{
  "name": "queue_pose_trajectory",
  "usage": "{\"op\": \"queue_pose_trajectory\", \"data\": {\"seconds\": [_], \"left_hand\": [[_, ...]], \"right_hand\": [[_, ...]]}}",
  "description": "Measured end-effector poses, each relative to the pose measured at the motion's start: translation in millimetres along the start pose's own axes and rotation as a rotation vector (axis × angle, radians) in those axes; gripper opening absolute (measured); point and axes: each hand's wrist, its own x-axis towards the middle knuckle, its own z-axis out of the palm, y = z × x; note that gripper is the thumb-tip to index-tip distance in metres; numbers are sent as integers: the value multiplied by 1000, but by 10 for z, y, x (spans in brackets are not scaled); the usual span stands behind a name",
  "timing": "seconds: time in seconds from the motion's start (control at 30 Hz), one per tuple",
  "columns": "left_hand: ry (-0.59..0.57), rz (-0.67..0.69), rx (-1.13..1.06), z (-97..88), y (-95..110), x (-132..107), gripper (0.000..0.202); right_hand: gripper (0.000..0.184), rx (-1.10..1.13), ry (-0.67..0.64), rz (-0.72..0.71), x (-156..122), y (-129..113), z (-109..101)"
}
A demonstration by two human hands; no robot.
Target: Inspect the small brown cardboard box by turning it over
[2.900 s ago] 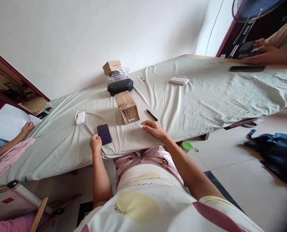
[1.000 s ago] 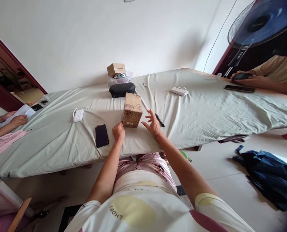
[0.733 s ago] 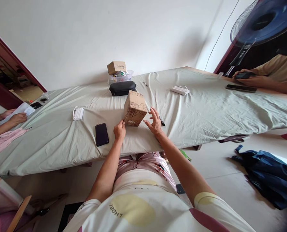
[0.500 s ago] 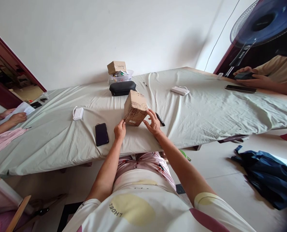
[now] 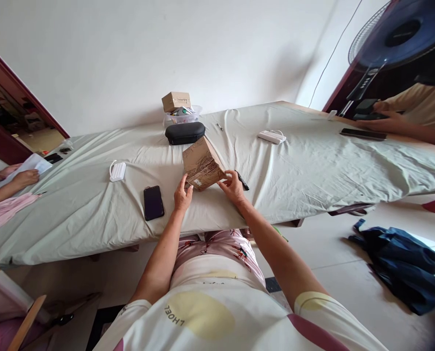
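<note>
Though tilted, box (image 5: pixel 202 166) between fingers (image 5: pixel 183 182)

Now tilts the cardboard box (image 5: pixel 204 164) differently, pinches its right corner in the right hand (image 5: pixel 232 188), and opens the left hand (image 5: pixel 183 197) wider.

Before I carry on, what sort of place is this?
Probably a room in a home, though I can't be sure: there's a long table covered in wrinkled pale-green cloth, a round blue-and-black electric fan, and a heap of dark-blue fabric on the pale tiled floor.
</note>
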Motion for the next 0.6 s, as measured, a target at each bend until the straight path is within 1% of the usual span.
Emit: {"op": "queue_pose_trajectory", "data": {"seconds": [0.07,0.13,0.2,0.3,0.4,0.53,0.6], "left_hand": [[45,-9,13,-15,2,-5,68],[77,1,35,-35,11,-10,73],[80,20,47,-49,21,-12,76],[50,-1,34,-42,31,-5,83],[27,-62,48,-2,44,-2,94],[0,-43,214,47,91,-25,102],[-22,-46,275,55,114,-39,109]], "right_hand": [[50,-88,-81,-15,-3,2,5],[38,-229,-132,-37,-5,0,8],[35,-361,-167,-65,-4,-4,8],[37,-487,-205,-109,1,-16,13],[43,-571,-195,-143,4,-37,31],[54,-673,-186,-162,-5,-54,61],[53,-680,-199,-166,-8,-45,67]]}}
